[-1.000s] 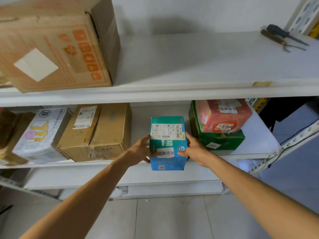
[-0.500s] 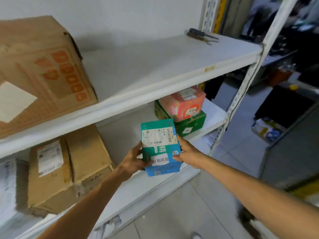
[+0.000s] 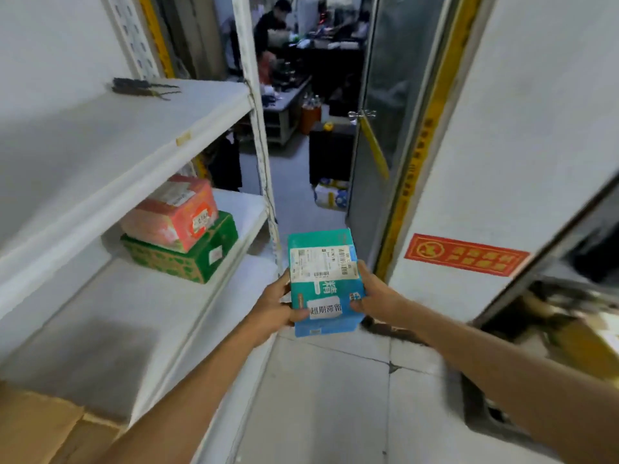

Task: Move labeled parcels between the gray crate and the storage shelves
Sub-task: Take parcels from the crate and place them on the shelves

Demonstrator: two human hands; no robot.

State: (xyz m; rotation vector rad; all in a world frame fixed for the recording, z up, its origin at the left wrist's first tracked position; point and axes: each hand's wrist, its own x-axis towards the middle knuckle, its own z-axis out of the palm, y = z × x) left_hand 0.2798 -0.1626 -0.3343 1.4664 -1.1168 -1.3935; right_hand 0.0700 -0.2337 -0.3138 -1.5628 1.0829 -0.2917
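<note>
1. Teal parcel (image 3: 323, 279): held in the air between both hands, clear of the shelves (image 3: 140, 296), over the floor (image 3: 321, 396) off the lower shelf's front edge.
2. Left hand (image 3: 273, 308): closed on the parcel's left side, thumb across the front face near the lower white label.
3. Right hand (image 3: 375, 293): closed on the parcel's right side, thumb pressed on the front face beside the same label.
4. Parcel orientation: front face turned toward the camera, top tilted away; shipping label with barcodes on the upper part, white label with printed characters on the lower part.
5. Lower shelf, toward the right end: green box (image 3: 187, 259) with a pink box (image 3: 174, 214) stacked on top, both set back from the front edge; white stickers on both.
6. Lower shelf, middle: bare surface.
7. Bottom left corner of view: part of a cardboard box (image 3: 43, 430), cut off by the frame.
8. Upper shelf, back right corner: pliers (image 3: 140, 88), lying flat, blurred.
9. Right of the shelves: open doorway (image 3: 301, 128) with a glass door (image 3: 385, 128); red sign (image 3: 465, 254) on the wall beside the door.
10. Gray crate: cannot tell whether in view; dark blurred shapes only at the right edge.
</note>
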